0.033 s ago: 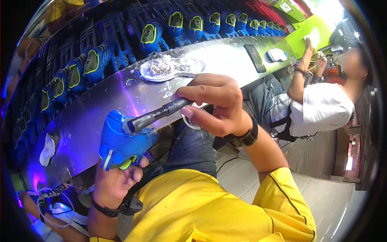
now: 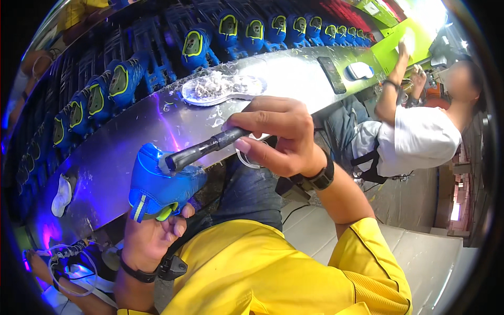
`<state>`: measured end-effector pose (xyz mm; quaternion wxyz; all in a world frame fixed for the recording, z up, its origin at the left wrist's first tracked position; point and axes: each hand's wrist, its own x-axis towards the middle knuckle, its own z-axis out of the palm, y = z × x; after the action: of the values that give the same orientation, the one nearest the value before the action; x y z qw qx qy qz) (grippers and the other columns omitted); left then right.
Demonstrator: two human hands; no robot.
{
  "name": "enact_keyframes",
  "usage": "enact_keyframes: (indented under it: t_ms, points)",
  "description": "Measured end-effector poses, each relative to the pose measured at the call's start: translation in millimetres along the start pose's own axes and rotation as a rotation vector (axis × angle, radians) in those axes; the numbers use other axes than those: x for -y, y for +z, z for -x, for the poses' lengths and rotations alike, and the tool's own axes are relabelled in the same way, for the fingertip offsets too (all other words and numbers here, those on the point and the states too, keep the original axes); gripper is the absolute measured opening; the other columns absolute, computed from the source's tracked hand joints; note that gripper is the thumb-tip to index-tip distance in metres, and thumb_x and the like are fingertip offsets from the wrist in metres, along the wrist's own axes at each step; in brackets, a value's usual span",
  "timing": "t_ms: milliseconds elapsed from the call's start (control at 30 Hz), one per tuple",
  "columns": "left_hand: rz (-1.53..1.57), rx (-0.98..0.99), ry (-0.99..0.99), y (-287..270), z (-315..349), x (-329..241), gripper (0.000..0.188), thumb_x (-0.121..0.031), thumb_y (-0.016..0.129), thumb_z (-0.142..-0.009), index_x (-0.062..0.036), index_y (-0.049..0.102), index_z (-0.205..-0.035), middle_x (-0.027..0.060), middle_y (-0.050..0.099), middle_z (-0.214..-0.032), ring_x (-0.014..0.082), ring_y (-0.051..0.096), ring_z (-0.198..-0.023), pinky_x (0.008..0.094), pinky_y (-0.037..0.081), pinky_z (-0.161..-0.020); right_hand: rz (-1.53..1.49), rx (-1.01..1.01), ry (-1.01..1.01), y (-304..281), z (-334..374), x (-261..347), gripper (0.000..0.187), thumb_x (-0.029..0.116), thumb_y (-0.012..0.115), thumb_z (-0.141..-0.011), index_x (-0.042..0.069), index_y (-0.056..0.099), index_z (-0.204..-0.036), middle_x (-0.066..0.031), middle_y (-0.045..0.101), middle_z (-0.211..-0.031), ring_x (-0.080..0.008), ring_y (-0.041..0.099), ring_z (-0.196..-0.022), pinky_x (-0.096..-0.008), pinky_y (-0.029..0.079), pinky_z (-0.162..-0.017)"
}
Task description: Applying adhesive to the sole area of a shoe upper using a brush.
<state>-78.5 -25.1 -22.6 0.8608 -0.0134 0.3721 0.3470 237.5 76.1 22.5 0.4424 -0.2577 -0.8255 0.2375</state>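
Observation:
My left hand (image 2: pixel 153 239) grips a blue shoe upper (image 2: pixel 157 178) from below, its fingers curled around the end with the green and striped trim. The upper is tilted over the near edge of the bench, and part of its underside is out of sight. In my right hand (image 2: pixel 281 134) is a dark-handled brush (image 2: pixel 202 151), pinched between thumb and fingers. Its tip rests against the top edge of the upper. Just beyond the right hand lies a pale shoe sole (image 2: pixel 223 89) heaped with white scraps.
Blue shoes (image 2: pixel 193 48) with yellow-green rims line the rack along the metal bench (image 2: pixel 121 136). A phone (image 2: pixel 332 75) and a white rounded object (image 2: pixel 360 71) lie at right, with a small white piece (image 2: pixel 62 195) at left. A co-worker in a white shirt (image 2: pixel 420 139) sits at right.
My hands, the brush and the shoe upper show almost no movement. At right, the co-worker's raised hand has shifted slightly.

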Motion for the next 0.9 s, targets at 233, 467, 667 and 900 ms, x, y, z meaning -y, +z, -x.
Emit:
enact_keyframes:
  t_ms: [233,467,667,900]
  points:
    - [0.141,0.04,-0.096,18,-4,6,0.053,-0.044,0.055,-0.109,0.0015,0.056,-0.135,0.025,0.067,-0.099,0.0263,0.072,-0.063,0.0244,0.053,-0.043,-0.116,-0.065,0.101,9,23,-7,0.03,0.014,0.075,-0.086,-0.009,0.078,-0.105,-0.0178,0.071,-0.081,-0.0257,0.066,-0.066,-0.0347,0.049,-0.06]
    - [0.145,0.075,-0.097,12,-12,11,0.05,-0.043,0.055,-0.109,0.0017,0.056,-0.131,0.0258,0.066,-0.1,0.0263,0.073,-0.063,0.0244,0.053,-0.043,-0.095,-0.045,0.233,10,44,-10,0.029,0.014,0.075,-0.088,-0.007,0.078,-0.107,-0.0162,0.071,-0.082,-0.0243,0.066,-0.069,-0.0337,0.049,-0.063]
    - [0.172,0.11,-0.071,20,-8,11,0.051,-0.044,0.056,-0.109,0.0015,0.056,-0.133,0.0265,0.066,-0.101,0.0275,0.073,-0.066,0.0251,0.055,-0.044,-0.077,-0.107,0.265,11,60,-12,0.023,0.011,0.078,-0.087,-0.004,0.079,-0.104,-0.0121,0.063,-0.071,-0.0222,0.061,-0.061,-0.0334,0.044,-0.056]
    - [0.103,0.089,0.005,14,-19,-1,0.056,-0.049,0.052,-0.109,-0.0008,0.056,-0.138,0.0294,0.07,-0.105,0.0304,0.072,-0.069,0.0297,0.057,-0.051,-0.073,-0.169,0.32,-3,40,1,0.022,0.013,0.075,-0.093,-0.006,0.078,-0.104,-0.0118,0.067,-0.073,-0.018,0.061,-0.061,-0.0317,0.044,-0.057]
